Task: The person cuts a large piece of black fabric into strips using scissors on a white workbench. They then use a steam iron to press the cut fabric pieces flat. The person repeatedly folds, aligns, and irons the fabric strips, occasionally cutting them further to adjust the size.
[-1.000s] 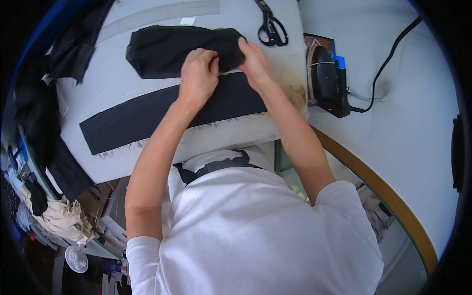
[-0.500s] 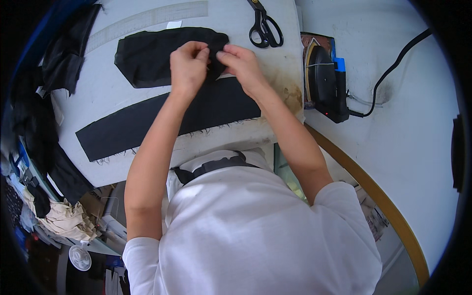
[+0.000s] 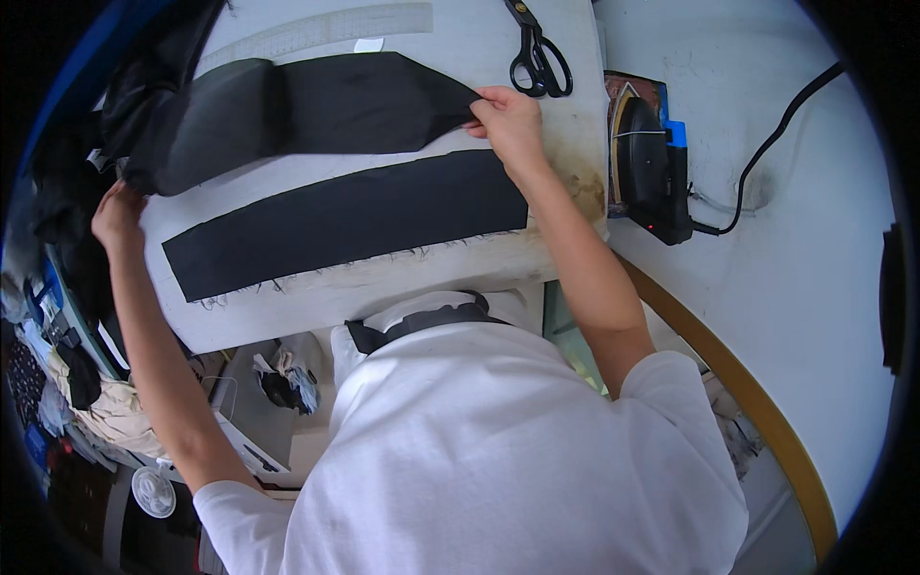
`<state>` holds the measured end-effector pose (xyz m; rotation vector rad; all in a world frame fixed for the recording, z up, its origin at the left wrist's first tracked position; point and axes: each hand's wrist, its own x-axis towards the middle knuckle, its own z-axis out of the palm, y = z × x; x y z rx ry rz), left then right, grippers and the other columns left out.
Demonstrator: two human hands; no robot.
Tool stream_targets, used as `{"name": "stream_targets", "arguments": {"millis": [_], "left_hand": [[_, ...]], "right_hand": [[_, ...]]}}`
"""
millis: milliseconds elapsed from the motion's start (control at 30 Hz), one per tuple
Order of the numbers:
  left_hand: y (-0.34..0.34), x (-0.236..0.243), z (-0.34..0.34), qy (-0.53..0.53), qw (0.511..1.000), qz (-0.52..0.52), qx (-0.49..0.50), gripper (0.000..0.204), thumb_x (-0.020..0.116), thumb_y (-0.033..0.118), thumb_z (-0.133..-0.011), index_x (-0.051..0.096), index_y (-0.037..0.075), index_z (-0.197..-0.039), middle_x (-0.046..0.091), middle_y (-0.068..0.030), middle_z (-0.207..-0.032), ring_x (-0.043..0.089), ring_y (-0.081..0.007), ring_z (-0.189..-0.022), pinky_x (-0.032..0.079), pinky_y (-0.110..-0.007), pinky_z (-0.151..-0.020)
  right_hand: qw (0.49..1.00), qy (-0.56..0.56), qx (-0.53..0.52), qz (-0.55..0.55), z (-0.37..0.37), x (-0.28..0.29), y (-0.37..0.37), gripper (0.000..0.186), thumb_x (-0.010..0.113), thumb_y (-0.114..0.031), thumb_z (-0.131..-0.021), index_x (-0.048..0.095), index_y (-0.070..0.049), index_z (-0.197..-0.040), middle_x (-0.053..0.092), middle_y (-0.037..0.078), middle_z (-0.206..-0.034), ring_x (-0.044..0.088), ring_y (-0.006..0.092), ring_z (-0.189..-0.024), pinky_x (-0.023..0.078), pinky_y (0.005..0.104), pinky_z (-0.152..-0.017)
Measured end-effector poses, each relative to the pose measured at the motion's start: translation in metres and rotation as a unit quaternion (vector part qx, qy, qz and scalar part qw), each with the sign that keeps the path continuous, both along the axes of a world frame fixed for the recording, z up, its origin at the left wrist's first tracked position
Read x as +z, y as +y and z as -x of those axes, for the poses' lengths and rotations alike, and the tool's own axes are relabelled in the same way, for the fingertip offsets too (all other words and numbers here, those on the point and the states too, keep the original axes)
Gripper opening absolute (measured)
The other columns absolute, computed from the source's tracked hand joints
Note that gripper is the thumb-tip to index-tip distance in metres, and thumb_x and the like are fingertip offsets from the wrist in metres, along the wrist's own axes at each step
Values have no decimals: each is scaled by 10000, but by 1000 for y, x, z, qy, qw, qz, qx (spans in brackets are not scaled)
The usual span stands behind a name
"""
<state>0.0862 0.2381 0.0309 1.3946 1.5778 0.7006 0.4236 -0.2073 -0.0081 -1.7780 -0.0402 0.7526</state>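
Observation:
A long black fabric piece (image 3: 345,105) stretches between my two hands above the white table. My right hand (image 3: 510,123) pinches its pointed right end. At the far left my left hand (image 3: 120,215) is closed on its other end, next to a heap of dark cloth. Nearer to me a second black fabric strip (image 3: 345,225) lies flat, slightly curved, with frayed threads along its near edge.
Black-handled scissors (image 3: 540,57) lie beyond my right hand. A clear ruler (image 3: 321,34) rests along the far side. To the right sits an iron (image 3: 644,163) with a black cord. Dark cloth (image 3: 72,201) is piled at the left edge.
My left hand has moved far left and my right hand slightly right. The fabric, bunched between my fingers before, is now drawn out long between them.

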Motion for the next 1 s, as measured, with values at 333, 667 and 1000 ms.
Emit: {"name": "stream_targets", "arguments": {"millis": [333, 667, 1000], "left_hand": [[-169, 7, -71, 243, 710, -511, -420, 526, 688, 7, -822, 561, 43, -1331, 546, -178, -1371, 541, -341, -1251, 441, -417, -1056], [-282, -46, -165, 201, 741, -465, -440, 447, 573, 94, -826, 600, -1, -1262, 611, -163, -1301, 545, -333, -1232, 375, -498, -1057], [-225, -23, -105, 179, 668, -535, -485, 321, 618, -28, -790, 668, -18, -1106, 679, -133, -1185, 643, -284, -1096, 494, -378, -963]], "right_hand": [[996, -74, -32, -28, 12, 5, 9, 208, 617, -66, -876, 650, 24, -1061, 684, 60, -909, 622, 109, -727, 516, 261, -582], [992, -70, -80, -71, 38, 75, 10, 188, 640, -147, -953, 653, -5, -1077, 676, 14, -853, 611, 90, -666, 486, 247, -517], [993, -74, -87, -22, 7, 40, -16, 197, 654, -122, -934, 660, 38, -1049, 698, 69, -867, 626, 124, -656, 518, 293, -474]]}}
